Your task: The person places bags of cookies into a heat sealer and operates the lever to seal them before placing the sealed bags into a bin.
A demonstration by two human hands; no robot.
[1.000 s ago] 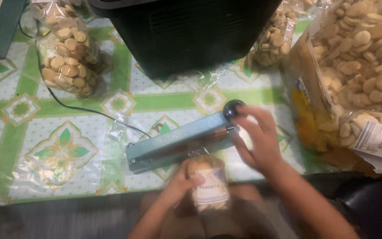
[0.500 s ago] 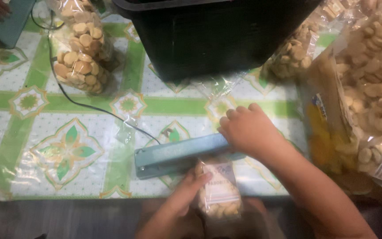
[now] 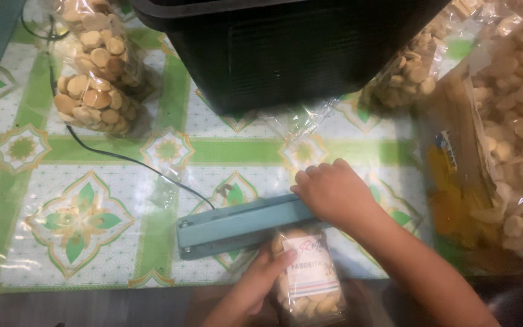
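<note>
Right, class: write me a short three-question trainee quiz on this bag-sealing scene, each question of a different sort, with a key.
1. True or false: the right hand lies on top of the blue-grey heat sealer.
2. What does the left hand hold? A) a small labelled bag of biscuits B) the black cord C) the black crate
3. Fill in: the table wears a green and white patterned ____.

Key: 1 true; 2 A; 3 tablecloth.
</note>
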